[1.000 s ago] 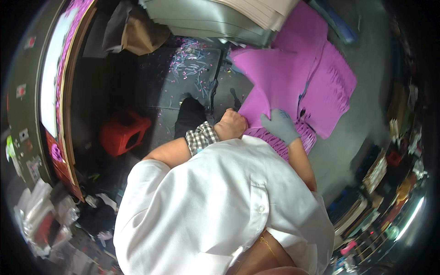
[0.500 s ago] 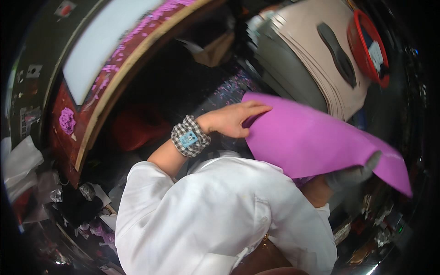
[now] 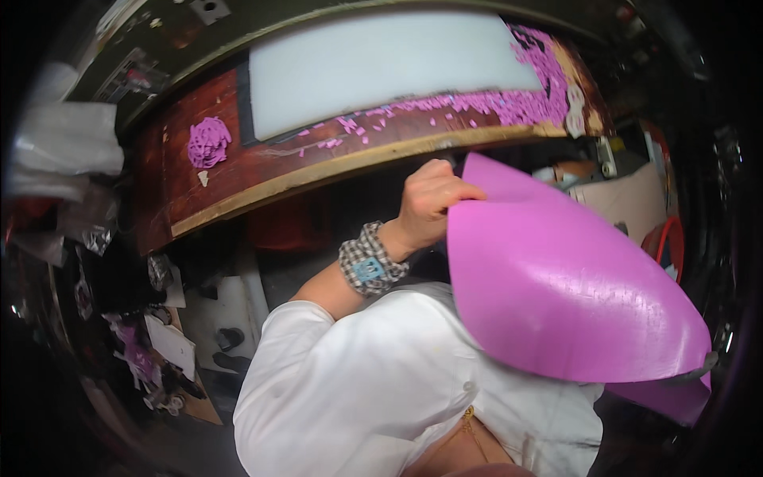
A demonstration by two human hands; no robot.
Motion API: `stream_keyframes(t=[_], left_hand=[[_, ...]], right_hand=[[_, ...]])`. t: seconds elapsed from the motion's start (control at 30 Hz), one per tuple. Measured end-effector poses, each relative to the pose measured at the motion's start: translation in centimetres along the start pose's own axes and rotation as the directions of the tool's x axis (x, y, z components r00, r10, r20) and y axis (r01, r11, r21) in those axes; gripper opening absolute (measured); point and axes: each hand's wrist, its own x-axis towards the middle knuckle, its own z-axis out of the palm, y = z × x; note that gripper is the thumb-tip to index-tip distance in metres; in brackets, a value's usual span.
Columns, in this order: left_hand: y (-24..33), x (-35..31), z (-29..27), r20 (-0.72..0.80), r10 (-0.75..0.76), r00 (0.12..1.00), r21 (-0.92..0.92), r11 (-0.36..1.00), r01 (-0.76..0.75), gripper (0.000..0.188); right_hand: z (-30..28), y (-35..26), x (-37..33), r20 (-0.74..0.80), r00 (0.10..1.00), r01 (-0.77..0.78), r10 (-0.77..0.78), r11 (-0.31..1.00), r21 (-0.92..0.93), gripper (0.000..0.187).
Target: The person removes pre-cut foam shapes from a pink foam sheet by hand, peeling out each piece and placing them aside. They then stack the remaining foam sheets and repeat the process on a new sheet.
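My left hand (image 3: 429, 203) grips the upper left edge of a large purple foam sheet (image 3: 564, 286), which bows up in front of my chest. A checked wristband with a blue patch sits on that wrist. My right hand (image 3: 698, 367) shows only as a thin grey gloved edge at the sheet's lower right rim, pinching it. Ahead lies a wooden workbench (image 3: 238, 187) with a white cutting board (image 3: 381, 67) on top.
Purple foam scraps (image 3: 509, 103) litter the bench's right part, and a purple clump (image 3: 208, 141) lies at its left. Plastic bags (image 3: 67, 151) pile at the left. Clutter and purple offcuts (image 3: 139, 358) cover the floor at lower left. A red ring (image 3: 668, 238) is at right.
The view has swung up from the floor pile of purple sheets to the workbench. The purple sheet has been lifted in both hands and now bows before my chest.
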Motion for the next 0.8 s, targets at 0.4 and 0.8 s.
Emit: stream_keyframes(t=[0.4, 0.8], left_hand=[[-9.3, -0.4, 1.2, 0.002, -0.681, 0.733, -0.284, 0.702, 0.653, 0.019], [-7.9, -4.7, -13.8, -0.841, -0.485, 0.238, -0.032, 0.485, 0.874, 0.033]], right_hand=[[17.2, 8.7, 8.3, 0.234, 0.972, -0.069, -0.022, 0.926, 0.372, 0.057], [24.8, 34.2, 2.3, 0.857, 0.315, -0.538, 0.408, 0.821, -0.193, 0.032]])
